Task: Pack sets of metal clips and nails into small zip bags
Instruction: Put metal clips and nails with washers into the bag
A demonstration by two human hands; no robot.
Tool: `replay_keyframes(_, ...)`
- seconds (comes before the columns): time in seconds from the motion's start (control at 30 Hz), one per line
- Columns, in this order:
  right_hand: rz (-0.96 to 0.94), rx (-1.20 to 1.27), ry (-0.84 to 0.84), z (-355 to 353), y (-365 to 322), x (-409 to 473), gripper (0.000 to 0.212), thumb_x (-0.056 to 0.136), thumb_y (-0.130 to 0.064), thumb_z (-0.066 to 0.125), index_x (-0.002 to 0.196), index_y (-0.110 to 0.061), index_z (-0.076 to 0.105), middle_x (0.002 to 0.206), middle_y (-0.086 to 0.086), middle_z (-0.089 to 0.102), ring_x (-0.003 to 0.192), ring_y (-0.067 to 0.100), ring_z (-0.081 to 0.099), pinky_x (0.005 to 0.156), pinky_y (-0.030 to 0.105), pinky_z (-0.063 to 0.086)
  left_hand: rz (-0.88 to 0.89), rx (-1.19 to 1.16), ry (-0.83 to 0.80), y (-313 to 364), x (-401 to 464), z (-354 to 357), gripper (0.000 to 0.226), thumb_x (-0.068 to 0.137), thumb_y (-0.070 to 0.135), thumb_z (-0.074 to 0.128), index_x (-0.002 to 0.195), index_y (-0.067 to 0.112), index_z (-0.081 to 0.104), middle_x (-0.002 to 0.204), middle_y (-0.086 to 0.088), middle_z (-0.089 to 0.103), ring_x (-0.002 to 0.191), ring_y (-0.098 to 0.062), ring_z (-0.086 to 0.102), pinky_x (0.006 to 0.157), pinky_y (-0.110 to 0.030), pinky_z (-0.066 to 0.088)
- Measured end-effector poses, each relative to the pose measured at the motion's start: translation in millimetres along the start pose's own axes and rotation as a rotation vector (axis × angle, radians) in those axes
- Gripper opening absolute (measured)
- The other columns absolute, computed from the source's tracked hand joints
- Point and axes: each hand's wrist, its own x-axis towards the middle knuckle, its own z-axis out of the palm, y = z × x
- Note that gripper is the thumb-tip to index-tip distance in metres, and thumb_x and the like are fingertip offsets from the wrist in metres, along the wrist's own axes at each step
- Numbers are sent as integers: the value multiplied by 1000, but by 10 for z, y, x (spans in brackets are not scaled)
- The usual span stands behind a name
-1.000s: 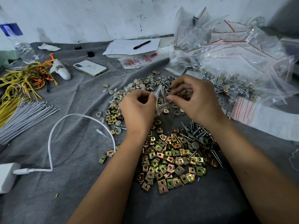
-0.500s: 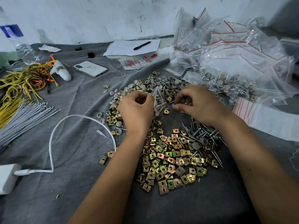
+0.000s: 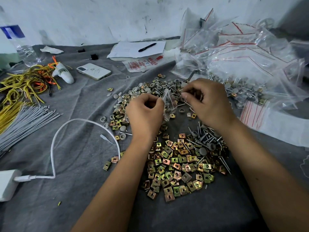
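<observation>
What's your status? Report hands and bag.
Left hand holds bag by its mouth. Right hand pinching small parts beside it. Nothing in the way.

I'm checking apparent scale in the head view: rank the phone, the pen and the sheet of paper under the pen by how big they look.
1. Sheet of paper
2. Phone
3. Pen

The phone lies nearer the camera, so it looks bigger than it would at the paper's distance.

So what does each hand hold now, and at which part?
The left hand pinches the small clear zip bag at its upper edge. The right hand pinches something small; what it is cannot be told.
</observation>
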Motion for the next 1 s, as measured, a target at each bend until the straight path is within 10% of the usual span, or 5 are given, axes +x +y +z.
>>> replay_keyframes(0.17, 104, -312, -311, 68, 179, -23, 24, 87, -37, 79, 105, -21, 76, 95, -4, 54, 94, 16, 49, 78, 29, 34, 64, 35, 25, 1, -18, 1, 20, 87, 10, 70, 69, 18, 73, 58, 8, 66, 50, -3, 56, 50, -18, 42)
replay_keyframes(0.77, 120, -372, -408, 136, 103, -45, 28, 91, -41, 72, 113, -25, 69, 130, 6, 57, 128, 29, 41, 105, 41, 37, 64, 50, 44, -17, 6, 5, 35, 85, 10, 71, 61, 34, 64, 57, 13, 65, 51, -1, 57, 48, -14, 43)
replay_keyframes(1.0, -19, -138, -81, 106, -8, 10, 21, 94, -30, 70, 107, -14, 68, 107, -3, 56, 111, 18, 41, 88, 23, 29, 59, 67, 30, -15, -3, 3, 28, 86, 9, 72, 66, 29, 68, 60, 12, 66, 53, -2, 58, 50, -13, 42)
